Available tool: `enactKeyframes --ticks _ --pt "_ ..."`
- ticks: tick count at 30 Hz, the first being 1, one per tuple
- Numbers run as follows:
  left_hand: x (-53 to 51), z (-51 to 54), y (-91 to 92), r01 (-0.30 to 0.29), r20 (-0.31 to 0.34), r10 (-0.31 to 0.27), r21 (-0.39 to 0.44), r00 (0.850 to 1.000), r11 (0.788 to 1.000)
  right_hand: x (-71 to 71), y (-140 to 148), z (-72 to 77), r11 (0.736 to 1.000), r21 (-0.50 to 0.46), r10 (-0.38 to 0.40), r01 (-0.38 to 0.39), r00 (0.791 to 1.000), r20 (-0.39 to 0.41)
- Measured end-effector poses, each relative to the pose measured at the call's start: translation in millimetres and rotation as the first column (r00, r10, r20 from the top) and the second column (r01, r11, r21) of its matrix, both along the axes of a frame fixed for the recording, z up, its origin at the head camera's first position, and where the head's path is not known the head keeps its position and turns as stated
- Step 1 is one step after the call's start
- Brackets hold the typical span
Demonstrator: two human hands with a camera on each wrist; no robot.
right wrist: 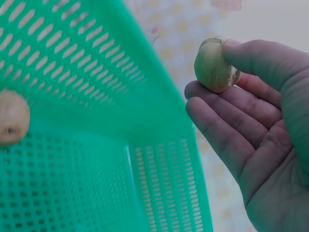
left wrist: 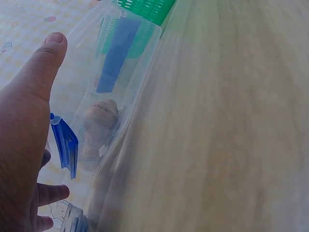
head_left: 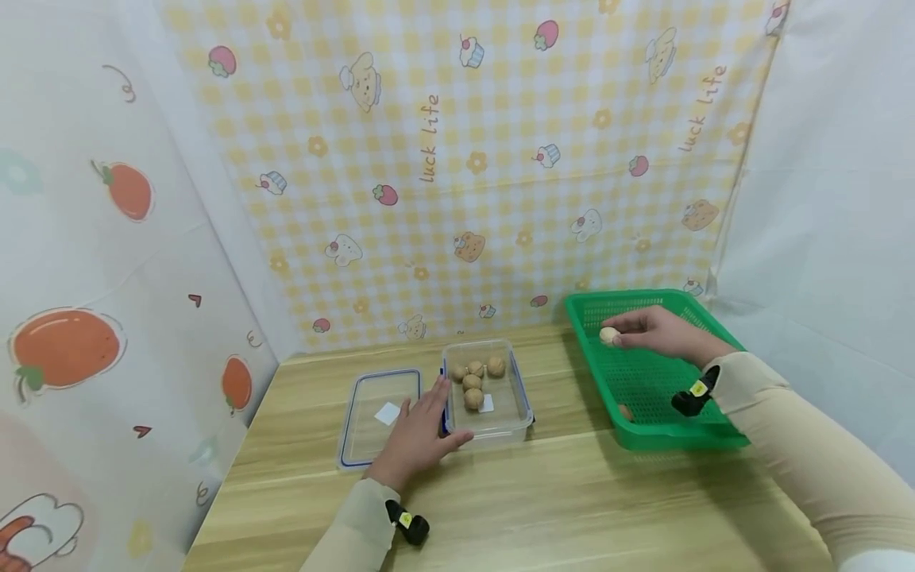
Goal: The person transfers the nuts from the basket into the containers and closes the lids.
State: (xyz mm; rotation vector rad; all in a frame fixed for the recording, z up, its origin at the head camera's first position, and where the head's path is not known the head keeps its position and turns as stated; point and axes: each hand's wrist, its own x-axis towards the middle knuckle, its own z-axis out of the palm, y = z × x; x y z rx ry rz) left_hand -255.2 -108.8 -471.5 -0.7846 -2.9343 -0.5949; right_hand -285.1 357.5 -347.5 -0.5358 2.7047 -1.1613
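My right hand point(head_left: 661, 330) pinches a walnut point(right wrist: 212, 65) between thumb and fingers above the green basket point(head_left: 622, 437). Another walnut point(right wrist: 12, 117) lies inside that basket, mostly hidden by the near wall in the head view. Several walnuts point(head_left: 473, 383) sit in a clear plastic box point(head_left: 511, 413), grouped toward its left and back, beside a small white paper square. Against the left side of this box rests my left hand point(head_left: 422, 437), its fingers extended and thumb spread near the front corner. A blue clip point(left wrist: 65, 145) of the box shows beside that hand in the left wrist view.
A clear lid point(head_left: 364, 421) with a blue seal and a white label lies flat to the left of the box. All stand on a wood-grain table point(head_left: 543, 508). Behind hangs a yellow checked cloth point(head_left: 457, 199), with pale cloth at both sides.
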Motion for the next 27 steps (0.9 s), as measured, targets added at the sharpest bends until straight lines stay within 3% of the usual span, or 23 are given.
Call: enactKeyframes --ticks 11,27 --pt "-1.7 0.0 1.1 -0.006 -0.001 0.006 -0.002 1.0 1.0 11.3 -40 6.3 0.995 -0.092 -0.053 0.05 0.998 -0.029" --pt "-1.5 0.3 1.0 -0.002 -0.001 0.002 0.003 1.0 1.0 25.4 -97 3.4 0.971 -0.24 0.003 -0.017 0.998 -0.059"
